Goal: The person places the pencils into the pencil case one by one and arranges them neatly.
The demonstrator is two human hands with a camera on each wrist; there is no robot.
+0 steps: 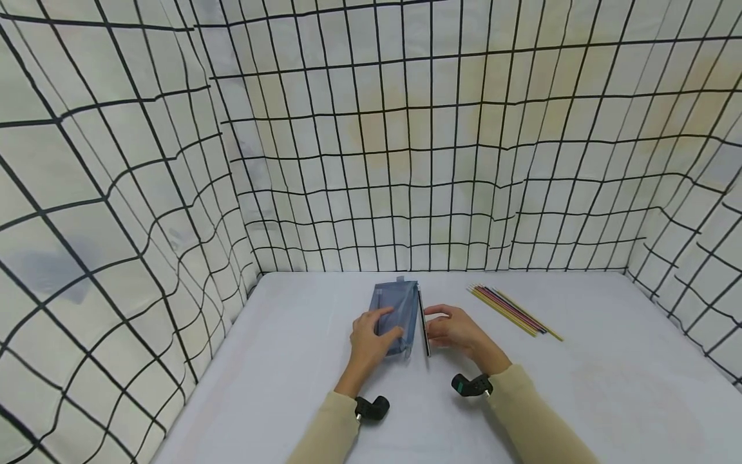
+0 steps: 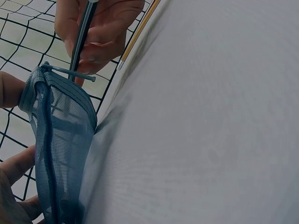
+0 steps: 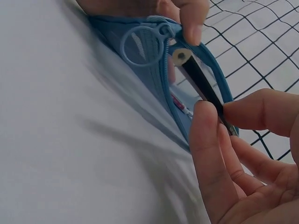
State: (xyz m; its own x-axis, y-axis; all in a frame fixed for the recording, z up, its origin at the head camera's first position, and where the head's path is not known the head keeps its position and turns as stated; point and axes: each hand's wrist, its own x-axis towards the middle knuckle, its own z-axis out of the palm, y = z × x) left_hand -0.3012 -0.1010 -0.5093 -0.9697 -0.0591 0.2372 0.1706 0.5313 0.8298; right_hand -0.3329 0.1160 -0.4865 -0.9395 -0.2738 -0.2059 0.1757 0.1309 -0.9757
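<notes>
A: Leftmost?
B: Left grip (image 1: 369,336), holding the blue mesh pouch (image 1: 402,310) on the worktop (image 1: 278,361). Zip open.
A: Contents?
B: A red-and-white item (image 3: 179,103) shows through the mouth; anything further, unclear.
A: Next?
B: Black pencil (image 1: 424,322), just beside the pouch's mouth, pinched in the right grip (image 1: 456,332).
A: Far right?
B: Coloured pencils (image 1: 510,309), loosely bunched, lying on the worktop.

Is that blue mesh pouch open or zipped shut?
The blue mesh pouch is open: in the right wrist view its zipper edges gape apart, behind the dark pencil pinched by the right hand.
</notes>
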